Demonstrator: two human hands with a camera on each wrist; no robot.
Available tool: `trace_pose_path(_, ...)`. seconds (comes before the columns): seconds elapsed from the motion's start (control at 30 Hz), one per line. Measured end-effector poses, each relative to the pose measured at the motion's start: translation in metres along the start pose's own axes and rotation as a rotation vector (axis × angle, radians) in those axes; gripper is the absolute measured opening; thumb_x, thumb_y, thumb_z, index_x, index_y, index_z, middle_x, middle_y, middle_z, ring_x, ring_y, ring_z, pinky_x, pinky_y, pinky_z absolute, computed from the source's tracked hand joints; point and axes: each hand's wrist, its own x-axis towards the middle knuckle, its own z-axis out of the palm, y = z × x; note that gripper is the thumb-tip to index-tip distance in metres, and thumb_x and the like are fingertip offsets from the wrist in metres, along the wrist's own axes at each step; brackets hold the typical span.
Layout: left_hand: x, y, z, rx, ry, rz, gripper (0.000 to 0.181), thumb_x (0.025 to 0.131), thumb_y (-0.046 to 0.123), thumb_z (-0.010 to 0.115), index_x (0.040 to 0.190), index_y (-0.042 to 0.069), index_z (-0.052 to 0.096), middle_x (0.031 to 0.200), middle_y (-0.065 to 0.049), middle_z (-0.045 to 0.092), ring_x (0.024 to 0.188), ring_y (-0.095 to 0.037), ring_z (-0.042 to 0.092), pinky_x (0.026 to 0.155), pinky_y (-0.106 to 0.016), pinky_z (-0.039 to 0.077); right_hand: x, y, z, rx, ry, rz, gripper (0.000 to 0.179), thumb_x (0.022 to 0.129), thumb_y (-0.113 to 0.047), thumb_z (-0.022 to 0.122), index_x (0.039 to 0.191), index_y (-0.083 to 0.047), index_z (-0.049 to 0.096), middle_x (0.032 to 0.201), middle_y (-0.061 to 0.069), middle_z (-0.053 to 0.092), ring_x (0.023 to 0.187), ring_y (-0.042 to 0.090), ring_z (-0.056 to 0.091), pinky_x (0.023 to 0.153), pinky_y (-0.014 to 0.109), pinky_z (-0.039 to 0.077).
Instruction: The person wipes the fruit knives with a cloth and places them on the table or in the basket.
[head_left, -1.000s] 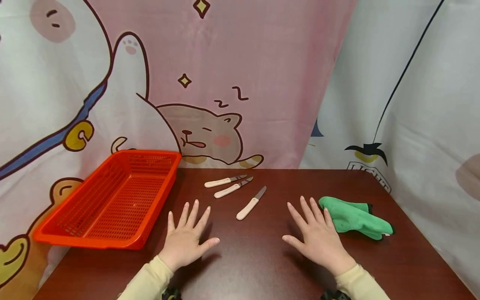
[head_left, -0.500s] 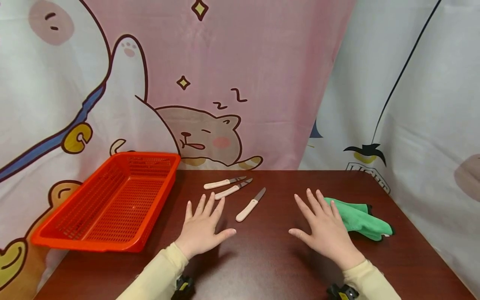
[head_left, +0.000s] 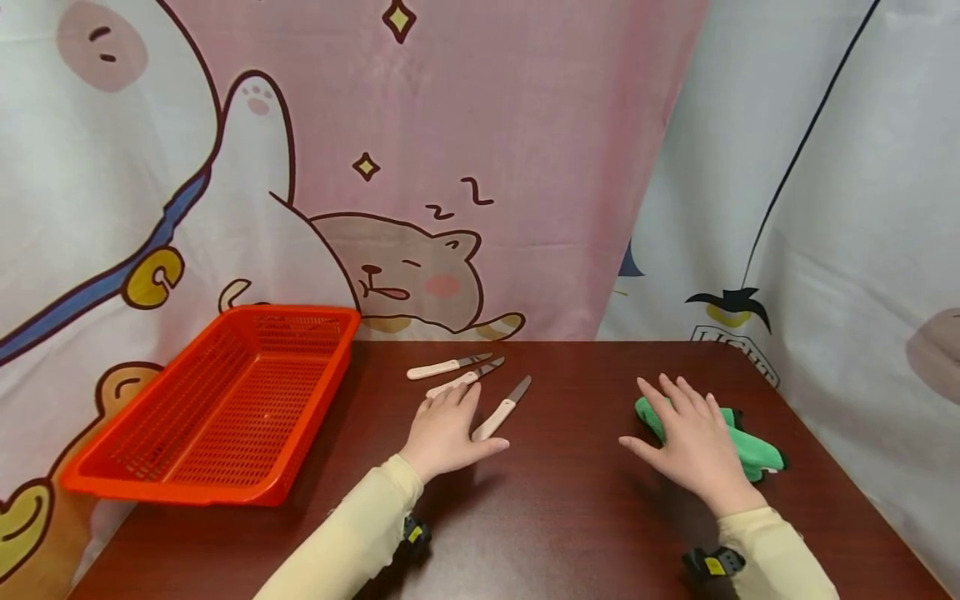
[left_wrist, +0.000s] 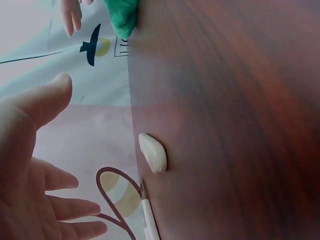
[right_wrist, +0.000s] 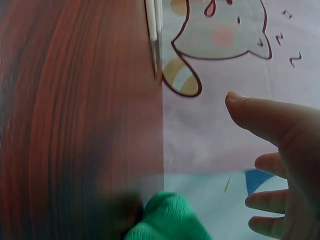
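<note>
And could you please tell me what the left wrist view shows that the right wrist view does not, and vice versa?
Only the left wrist view shows the left hand, a separate pale knife handle pointing toward the camera, and the black-and-yellow print.

Only the right wrist view shows the sleeping animal's face printed on the backdrop.

Both show the right hand (just fingers in the left wrist view), part of the green cloth, white-handled knives by the backdrop, the striped tail print and the dark table.
</note>
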Motion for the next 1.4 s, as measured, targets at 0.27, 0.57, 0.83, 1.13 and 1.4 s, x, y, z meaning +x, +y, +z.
trace_pose_path(0.27,0.027,0.009,0.014,0.018,0.007,-0.021,0.091,0.074,0.067,0.073,0.138,0.005,0.054,0.128,-0.015,0.061,0.116,-0.033,0.058,0.091,-0.05,0.049,0.002,0.023,-0.002,0.016,-0.064,0.08,0.097,0.076,-0.06,0.077,0.149,-0.006,0.042,0.145,0.034,0.039,0.134,0.053,0.031,0.103,0.073,0.02)
trace_pose_path(0.57,0.047,0.014,0.036,0.051,-0.046,-0.078,0.063,0.072,0.063,0.079,0.103,0.011,0.065,0.093,-0.004,0.061,0.089,-0.026,0.061,0.068,-0.043,0.053,0.007,0.043,-0.011,0.019,-0.16,0.144,0.101,0.078,-0.066,0.071,0.149,-0.002,0.038,0.145,0.038,0.035,0.134,0.057,0.027,0.104,0.074,0.016)
trace_pose_path(0.83,0.054,0.015,0.045,0.098,-0.089,-0.124,0.054,0.071,0.057,0.082,0.093,0.012,0.064,0.09,-0.006,0.057,0.089,-0.027,0.059,0.068,-0.042,0.052,0.011,0.054,-0.013,0.011,-0.203,0.146,0.104,0.079,-0.068,0.069,0.15,0.001,0.035,0.143,0.041,0.034,0.131,0.059,0.027,0.104,0.071,0.02)
trace_pose_path(1.13,0.059,0.018,0.051,0.084,-0.106,-0.208,0.037,0.079,0.039,0.083,0.092,0.008,0.067,0.09,-0.011,0.06,0.09,-0.029,0.061,0.067,-0.043,0.055,0.014,0.061,-0.013,-0.006,-0.26,0.165,0.106,0.079,-0.071,0.066,0.15,0.002,0.033,0.142,0.042,0.034,0.128,0.059,0.03,0.103,0.07,0.023)
trace_pose_path(1.4,0.058,0.025,0.05,0.116,-0.127,-0.214,0.028,0.084,0.029,0.079,0.096,0.006,0.067,0.089,-0.012,0.061,0.087,-0.029,0.061,0.068,-0.043,0.055,0.014,0.065,-0.008,-0.009,-0.297,0.173,0.108,0.079,-0.072,0.064,0.15,0.002,0.033,0.142,0.042,0.033,0.128,0.059,0.03,0.102,0.071,0.023)
